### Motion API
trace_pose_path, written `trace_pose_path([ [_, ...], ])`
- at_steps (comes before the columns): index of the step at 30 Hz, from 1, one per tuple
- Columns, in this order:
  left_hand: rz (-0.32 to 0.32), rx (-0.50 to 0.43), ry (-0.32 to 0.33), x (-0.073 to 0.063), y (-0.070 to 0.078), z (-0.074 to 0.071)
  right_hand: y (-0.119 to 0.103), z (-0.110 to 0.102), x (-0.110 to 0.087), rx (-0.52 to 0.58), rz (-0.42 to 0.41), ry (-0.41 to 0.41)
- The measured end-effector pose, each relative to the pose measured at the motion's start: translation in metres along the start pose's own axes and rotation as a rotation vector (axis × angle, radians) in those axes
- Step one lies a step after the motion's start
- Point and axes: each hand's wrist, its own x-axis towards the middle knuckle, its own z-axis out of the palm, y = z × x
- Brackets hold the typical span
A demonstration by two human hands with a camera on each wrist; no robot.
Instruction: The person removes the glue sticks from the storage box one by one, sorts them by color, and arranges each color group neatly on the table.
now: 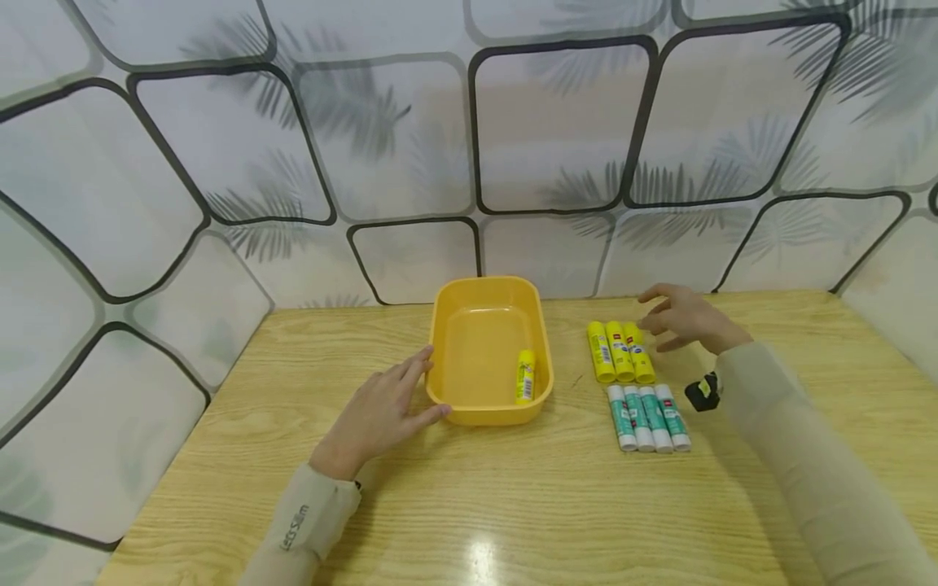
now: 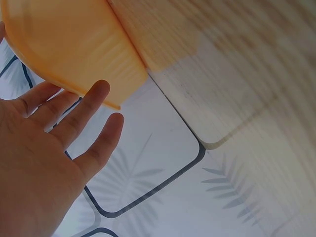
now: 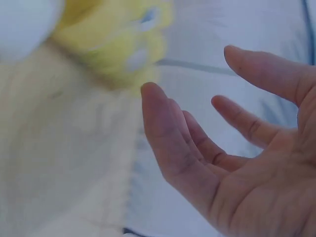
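Observation:
A yellow-orange plastic basin [image 1: 476, 415] stands on the table, with one yellow glue stick [image 1: 525, 377] lying inside near its right wall. My left hand [image 1: 384, 411] rests its fingers and thumb along the basin's near left rim; the left wrist view has the fingers [image 2: 79, 116] spread at that rim. To the right, three yellow glue sticks [image 1: 620, 352] lie side by side. My right hand [image 1: 692, 316] hovers at their far right end, fingers loosely bent and holding nothing. In the right wrist view those yellow sticks [image 3: 131, 49] blur beyond the fingertips.
Several white and green glue sticks [image 1: 649, 418] lie in a row just nearer than the yellow ones. A small black item [image 1: 703, 392] shows by the right cuff. Behind the wooden table [image 1: 469, 496] rises a patterned wall [image 1: 410, 146].

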Motion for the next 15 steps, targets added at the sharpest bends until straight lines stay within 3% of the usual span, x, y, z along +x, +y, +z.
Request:
trace_pose_path([
  [7,0.003,-0.003,0.0,-0.001,0.001,-0.001,-0.036,0.006,-0.002,0.087,-0.068,0.017],
  [15,-0.002,-0.005,-0.005,0.0,0.002,-0.001,-0.069,0.033,0.003,0.149,-0.115,-0.017],
])
